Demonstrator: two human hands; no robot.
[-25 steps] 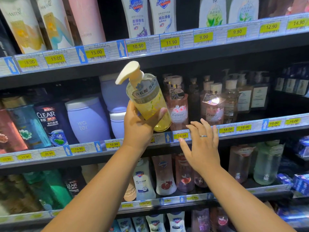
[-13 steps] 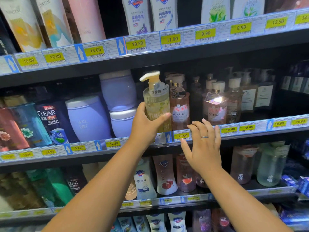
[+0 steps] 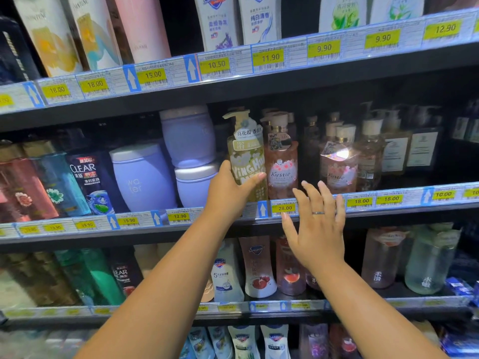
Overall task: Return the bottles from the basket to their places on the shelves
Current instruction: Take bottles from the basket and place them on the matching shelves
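Head view: left hand [image 3: 230,189], gripping the yellow pump bottle [image 3: 246,156], has stood it on the middle shelf [image 3: 404,212] beside a pink bottle [image 3: 282,174], placement nearly done; right hand [image 3: 317,229] hovers, fingers spread.

1. The slot where my left hand [image 3: 230,189] grips is tight. The yellow pump bottle [image 3: 246,161] stands between the stacked lavender jars [image 3: 190,141] on its left and a pink Kustie bottle [image 3: 282,167] just beside it on the right.
2. The upper shelf [image 3: 259,84] leaves a dark strip of room above the pump heads.
3. A gap opens between that pink bottle and the second pink bottle [image 3: 337,167], though more bottles stand behind it.
4. My right hand [image 3: 317,229] hovers in open air before the price rail [image 3: 363,202].
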